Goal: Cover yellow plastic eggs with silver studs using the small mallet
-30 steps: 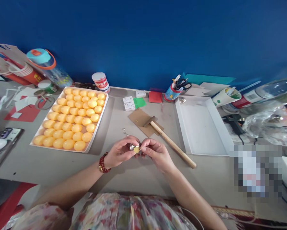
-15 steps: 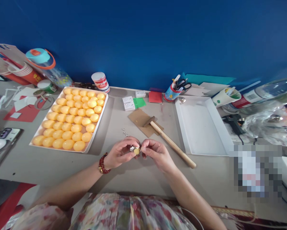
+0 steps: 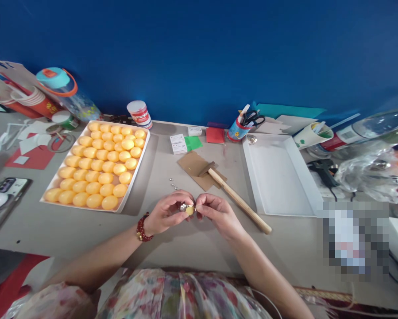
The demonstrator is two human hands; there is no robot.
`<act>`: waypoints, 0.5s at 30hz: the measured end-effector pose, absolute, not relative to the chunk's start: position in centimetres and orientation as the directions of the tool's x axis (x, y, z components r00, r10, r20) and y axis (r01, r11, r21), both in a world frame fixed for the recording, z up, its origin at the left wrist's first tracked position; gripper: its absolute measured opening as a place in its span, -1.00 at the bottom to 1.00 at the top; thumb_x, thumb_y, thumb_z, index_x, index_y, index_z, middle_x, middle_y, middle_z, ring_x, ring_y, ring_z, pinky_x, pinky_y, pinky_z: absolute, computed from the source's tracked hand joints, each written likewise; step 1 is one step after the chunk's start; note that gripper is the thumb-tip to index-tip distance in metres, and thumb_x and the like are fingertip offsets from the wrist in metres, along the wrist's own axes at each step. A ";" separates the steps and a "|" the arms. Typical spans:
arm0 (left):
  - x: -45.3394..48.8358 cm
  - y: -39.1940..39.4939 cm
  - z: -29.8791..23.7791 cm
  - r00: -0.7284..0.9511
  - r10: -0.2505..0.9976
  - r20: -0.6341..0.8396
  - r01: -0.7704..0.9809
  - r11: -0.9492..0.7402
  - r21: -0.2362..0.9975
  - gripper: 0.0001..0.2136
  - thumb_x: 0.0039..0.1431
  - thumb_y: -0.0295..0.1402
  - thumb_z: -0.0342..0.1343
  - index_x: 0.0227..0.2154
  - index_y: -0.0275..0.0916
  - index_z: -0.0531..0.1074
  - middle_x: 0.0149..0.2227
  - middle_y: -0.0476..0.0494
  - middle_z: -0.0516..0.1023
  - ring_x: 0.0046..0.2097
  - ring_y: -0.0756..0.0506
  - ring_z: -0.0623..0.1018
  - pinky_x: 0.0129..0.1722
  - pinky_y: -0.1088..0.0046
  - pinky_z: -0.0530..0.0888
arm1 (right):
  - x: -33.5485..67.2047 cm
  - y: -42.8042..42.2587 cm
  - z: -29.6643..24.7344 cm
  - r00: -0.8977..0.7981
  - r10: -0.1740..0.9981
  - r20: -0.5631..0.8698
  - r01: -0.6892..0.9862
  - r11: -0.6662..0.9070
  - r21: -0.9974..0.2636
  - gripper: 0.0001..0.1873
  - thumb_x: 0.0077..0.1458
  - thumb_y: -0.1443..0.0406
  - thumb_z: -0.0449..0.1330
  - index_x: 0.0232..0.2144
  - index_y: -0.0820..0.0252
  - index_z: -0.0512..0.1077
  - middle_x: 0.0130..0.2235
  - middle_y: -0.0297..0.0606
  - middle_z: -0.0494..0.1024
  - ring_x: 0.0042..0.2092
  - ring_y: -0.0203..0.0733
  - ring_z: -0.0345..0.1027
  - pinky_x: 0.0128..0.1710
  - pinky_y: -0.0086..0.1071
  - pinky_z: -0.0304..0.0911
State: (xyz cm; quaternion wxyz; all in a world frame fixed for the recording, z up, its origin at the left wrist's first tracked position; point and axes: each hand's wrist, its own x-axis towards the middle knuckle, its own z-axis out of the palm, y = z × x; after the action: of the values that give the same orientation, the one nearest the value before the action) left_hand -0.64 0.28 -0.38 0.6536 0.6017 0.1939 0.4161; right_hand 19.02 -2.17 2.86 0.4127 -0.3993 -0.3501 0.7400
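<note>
My left hand [image 3: 167, 212] and my right hand [image 3: 215, 212] meet over the grey table [image 3: 86, 226], fingers pinched together around a small yellow and silver piece [image 3: 187, 208]. Both hands grip it, left from the left side, right from the right. A red bead bracelet [image 3: 141, 227] sits on my left wrist. Just beyond my hands lie a few small silver beads [image 3: 173, 182] on the table.
A white tray of several yellow eggs [image 3: 101, 164] stands at the left. A wooden mallet [image 3: 235, 197] lies on brown card [image 3: 194, 164]. An empty white tray [image 3: 280, 177] is at the right. A cup with scissors [image 3: 240, 126], small boxes [image 3: 179, 144] and clutter line the back.
</note>
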 end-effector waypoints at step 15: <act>-0.8 0.4 -0.6 0.572 0.768 0.289 -0.188 -0.220 0.957 -0.80 0.22 -0.42 0.14 -0.09 -0.18 0.44 -0.16 -0.22 0.46 -0.11 -0.14 0.48 -0.24 0.37 0.54 | 19.0 -2.3 3.2 -0.324 0.894 -0.311 -0.318 -0.412 -0.854 -0.75 0.04 0.16 0.37 -0.45 0.21 0.45 -0.45 -0.34 0.50 -0.41 -0.30 0.34 -0.36 -0.42 0.19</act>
State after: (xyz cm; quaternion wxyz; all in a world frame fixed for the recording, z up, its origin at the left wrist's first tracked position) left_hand -0.84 0.40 -0.62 0.5853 0.6658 0.2175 0.4083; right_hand 18.98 -2.27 3.16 0.4129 -0.4094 -0.3515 0.7337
